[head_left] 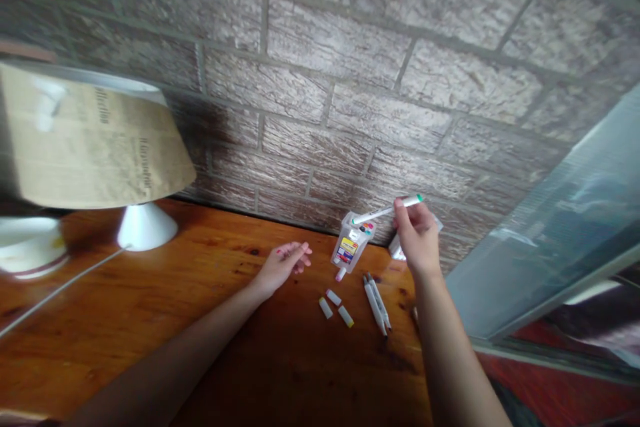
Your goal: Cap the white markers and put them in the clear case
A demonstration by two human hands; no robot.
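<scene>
My right hand (417, 237) is raised over the table and pinches a white marker pen (383, 212) with green ends. The pen's left end is in front of the top of a clear plastic marker case (349, 243) that has a colourful label. Several coloured marker ends show inside the case. To its left, my left hand (287, 263) hovers with fingers loosely curled and nothing visible in it. Two uncapped white markers (376, 303) lie side by side below the case. Nearby are loose white caps (334, 297) with pink or yellow ends; another cap (341, 274) lies against the case's base.
A white object (397, 248), partly hidden, stands behind my right hand. At the left are a lamp (147, 227) with its cord (65, 290) and a white bowl (30, 247). A brick wall (300, 80) backs the wooden table (215, 250); a glass panel (555, 233) is at the right.
</scene>
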